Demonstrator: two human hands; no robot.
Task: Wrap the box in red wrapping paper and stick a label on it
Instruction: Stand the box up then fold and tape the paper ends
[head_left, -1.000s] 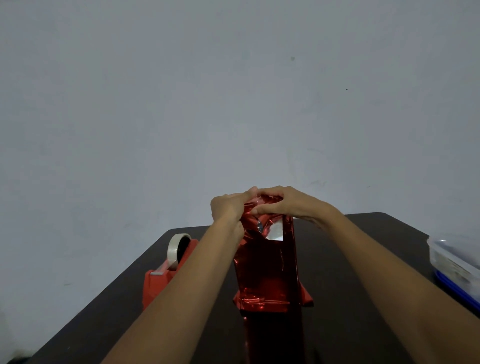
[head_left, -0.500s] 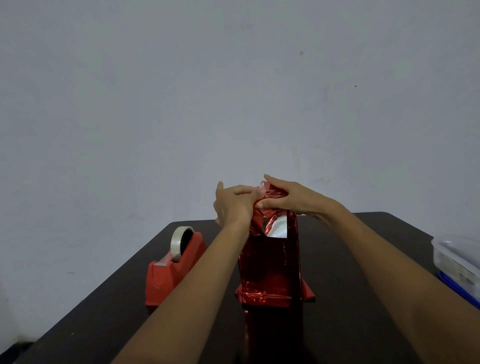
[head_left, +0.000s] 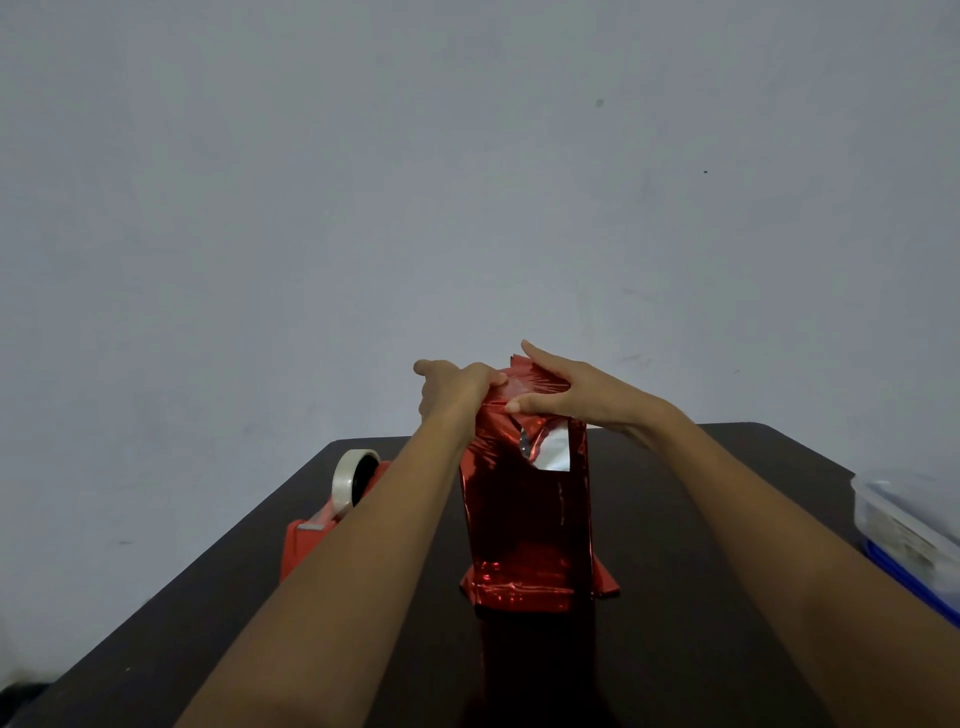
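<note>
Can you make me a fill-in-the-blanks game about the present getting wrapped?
1. The paper round the box is ___.
2. The left hand and right hand pinch it at the box's ___.
3. The tape dispenser sits on the box's ___ side.
Missing words: red, top, left.

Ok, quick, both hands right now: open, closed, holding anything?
Left hand: closed, gripping the red wrapping paper at its top edge.
Right hand: closed, pinching that paper's top fold.
</note>
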